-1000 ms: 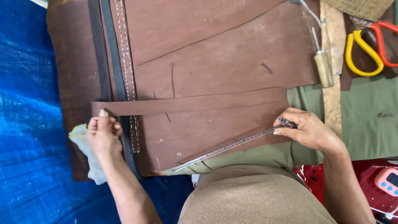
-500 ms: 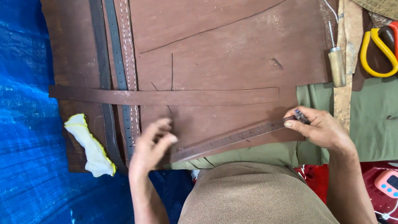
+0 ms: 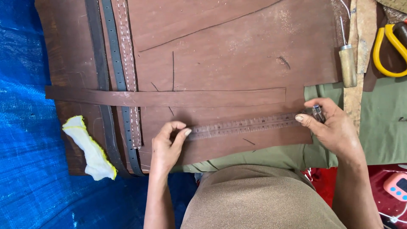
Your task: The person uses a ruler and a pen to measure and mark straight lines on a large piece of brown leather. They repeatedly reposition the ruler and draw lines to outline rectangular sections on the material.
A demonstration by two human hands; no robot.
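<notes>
A metal ruler [image 3: 246, 126] lies flat on a large sheet of brown leather [image 3: 237, 55], running almost level across its lower part and rising slightly toward the right. The left hand [image 3: 166, 146] presses down on the ruler's left end with its fingertips, fingers spread and bent rather than closed around anything. The right hand [image 3: 333, 127] is at the ruler's right end, its fingers pinched together on a small dark tool [image 3: 318, 113] (too little of it shows to say what kind) held against the ruler's tip.

Just above the ruler, a long narrow leather strip [image 3: 169, 98] lies across the sheet, crossing three belts [image 3: 118, 63] that run from top to bottom at the sheet's left side. A white cloth with a yellow edge [image 3: 90, 148] lies on the darker board near the left hand, beside blue tarp [image 3: 25, 127]. At the right, well apart from the hands, an awl with a wooden handle [image 3: 347, 63] rests by the leather's edge, and yellow-handled scissors [image 3: 388, 51] lie beyond it on green fabric [image 3: 381, 123].
</notes>
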